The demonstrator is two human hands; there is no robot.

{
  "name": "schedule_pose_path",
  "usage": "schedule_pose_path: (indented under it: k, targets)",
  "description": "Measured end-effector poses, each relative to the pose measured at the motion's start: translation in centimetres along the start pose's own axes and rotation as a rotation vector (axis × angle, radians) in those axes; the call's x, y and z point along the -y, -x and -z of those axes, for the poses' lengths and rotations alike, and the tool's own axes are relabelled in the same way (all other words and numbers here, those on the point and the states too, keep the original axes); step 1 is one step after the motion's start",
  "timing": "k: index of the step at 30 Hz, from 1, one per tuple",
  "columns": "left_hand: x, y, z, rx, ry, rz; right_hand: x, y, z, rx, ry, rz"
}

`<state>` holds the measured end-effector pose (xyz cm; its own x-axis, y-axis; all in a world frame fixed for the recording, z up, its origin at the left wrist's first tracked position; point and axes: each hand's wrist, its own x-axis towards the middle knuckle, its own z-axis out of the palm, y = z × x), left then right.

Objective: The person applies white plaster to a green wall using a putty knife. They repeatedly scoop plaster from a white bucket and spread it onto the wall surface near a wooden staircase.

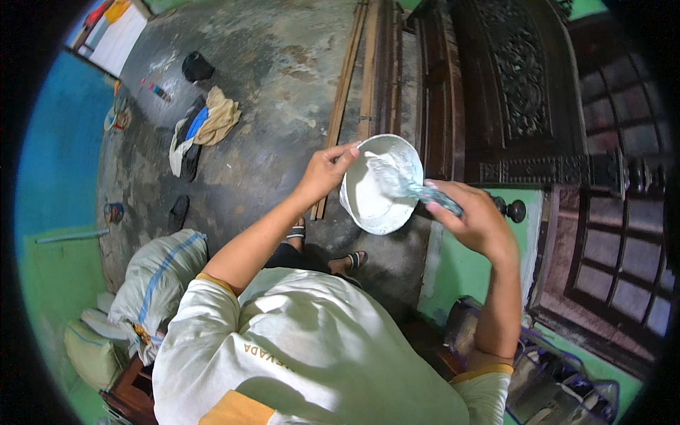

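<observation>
on the far left a grey woven sack with a blue stripe (159, 273) slumps on the stained concrete floor (262, 92), and a heap of cream and blue rags (205, 124) lies further off. the left hand (327, 170) pinches the rim of the round white plastic bowl (361, 198), thumb over the edge and the other digits behind, tilting its mouth toward the person so the white paste inside stays reachable. the right hand (473, 216) has its grip pressed together around the handle of a paste-smeared brush (407, 185), the bristles lying inside the bowl, left of that grip. a dark carved wooden door (520, 85) stands just beyond.
</observation>
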<state>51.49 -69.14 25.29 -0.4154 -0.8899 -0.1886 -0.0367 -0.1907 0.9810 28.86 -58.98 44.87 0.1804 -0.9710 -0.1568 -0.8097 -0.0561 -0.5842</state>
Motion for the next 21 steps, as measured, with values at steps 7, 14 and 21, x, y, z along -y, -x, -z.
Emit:
schedule_pose_path:
  k: [7, 14, 21]
  targets:
    - [-1.0, -1.2, 7.8, -0.073, 0.069, 0.065, 1.4, -7.3, -0.5, 0.08, 0.469, 0.245]
    - [-0.4, -1.2, 13.5, -0.304, 0.17, -0.017, 3.2, -9.5, -3.9, 0.105, 0.51, 0.151]
    - [-0.6, 0.0, 15.8, -0.367, 0.083, -0.188, 5.3, -11.9, -6.1, -0.022, 0.446, 0.209]
